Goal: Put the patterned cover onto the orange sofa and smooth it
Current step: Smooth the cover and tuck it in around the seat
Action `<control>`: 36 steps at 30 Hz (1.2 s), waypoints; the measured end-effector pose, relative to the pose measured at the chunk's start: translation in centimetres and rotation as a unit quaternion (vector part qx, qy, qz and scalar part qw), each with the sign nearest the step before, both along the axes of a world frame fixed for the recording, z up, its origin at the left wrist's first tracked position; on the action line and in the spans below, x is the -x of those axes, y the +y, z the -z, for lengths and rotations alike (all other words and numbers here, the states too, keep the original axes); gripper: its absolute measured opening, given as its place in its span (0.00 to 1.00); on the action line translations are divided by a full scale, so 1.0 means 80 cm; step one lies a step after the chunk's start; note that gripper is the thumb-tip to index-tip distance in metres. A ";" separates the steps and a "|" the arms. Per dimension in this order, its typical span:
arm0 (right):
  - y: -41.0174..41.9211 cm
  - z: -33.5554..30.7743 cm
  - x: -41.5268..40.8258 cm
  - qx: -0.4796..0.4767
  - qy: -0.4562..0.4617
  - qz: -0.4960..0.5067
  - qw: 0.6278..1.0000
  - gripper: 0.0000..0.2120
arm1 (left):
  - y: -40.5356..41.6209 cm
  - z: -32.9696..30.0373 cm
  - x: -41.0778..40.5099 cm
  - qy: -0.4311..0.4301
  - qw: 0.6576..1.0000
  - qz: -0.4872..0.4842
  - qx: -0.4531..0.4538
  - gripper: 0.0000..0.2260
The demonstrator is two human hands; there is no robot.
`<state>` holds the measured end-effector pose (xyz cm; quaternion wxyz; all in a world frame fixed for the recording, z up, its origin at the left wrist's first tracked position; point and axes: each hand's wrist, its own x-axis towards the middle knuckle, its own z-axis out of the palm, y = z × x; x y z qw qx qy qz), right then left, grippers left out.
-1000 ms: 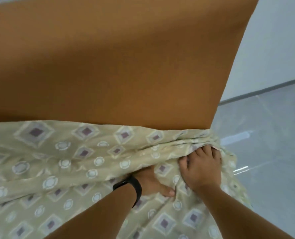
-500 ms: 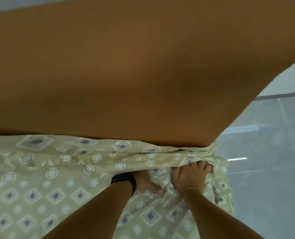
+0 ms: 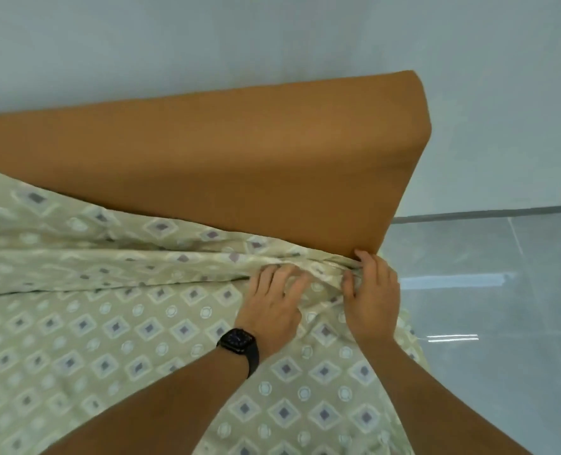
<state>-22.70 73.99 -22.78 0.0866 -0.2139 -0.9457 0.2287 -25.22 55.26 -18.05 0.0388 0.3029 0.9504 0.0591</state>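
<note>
- The left hand point(image 3: 272, 303) lies palm down on the patterned cover point(image 3: 115, 330), fingers point(image 3: 285, 274) stretched out and slightly spread, pressing flat into the bunched folds; a black watch point(image 3: 239, 344) sits on that wrist.
- The right hand point(image 3: 372, 293) rests just beside it at the seat's corner, its fingers curled round a gathered ridge of the cover, fingertips touching the foot of the orange sofa point(image 3: 239, 169) backrest.
- Both forearms reach forward from the lower edge, nearly parallel, wrists close together.
- The cover spreads over the seat below and left of the fingers, creased in long folds along the backrest.
- Beyond the right fingers lie the grey floor point(image 3: 502, 307) and pale wall point(image 3: 272, 37).
</note>
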 end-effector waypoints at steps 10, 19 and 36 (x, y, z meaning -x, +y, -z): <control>0.046 -0.172 0.031 -0.039 0.037 -0.056 0.997 0.13 | -0.051 -0.133 0.097 -0.096 0.979 0.042 0.175 0.22; 0.104 -0.346 0.177 0.039 0.066 -0.084 0.993 0.05 | -0.049 -0.324 0.207 -0.004 0.997 -0.045 -0.058 0.07; 0.019 -0.312 0.229 -0.087 0.009 -0.102 0.991 0.13 | -0.068 -0.255 0.254 0.018 0.985 -0.173 -0.004 0.22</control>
